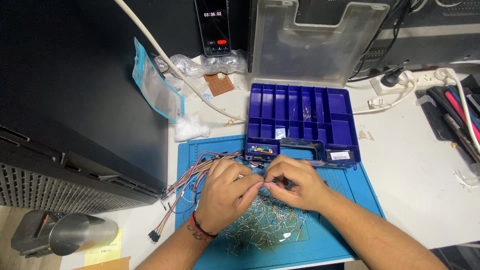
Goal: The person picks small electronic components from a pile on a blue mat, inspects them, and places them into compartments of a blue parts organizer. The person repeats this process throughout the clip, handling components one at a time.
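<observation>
Head view: hands (pixel 262 185) fingertip-to-fingertip, curled.

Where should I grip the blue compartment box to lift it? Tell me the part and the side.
Take the blue compartment box by the cut-out carry handle on its near edge, coming from the front. The opening there lets fingers hook through. The clear lid stands open behind, blocking the far side, and the left hand and right hand work just in front.

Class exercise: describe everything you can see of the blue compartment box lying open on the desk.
The blue compartment box is glossy plastic, divided into many narrow slots, most bare; a few hold small parts. Its clear lid stands propped open behind it. A grey carry handle sits at its front edge. It rests half on the blue work mat, beyond the hands.
</observation>
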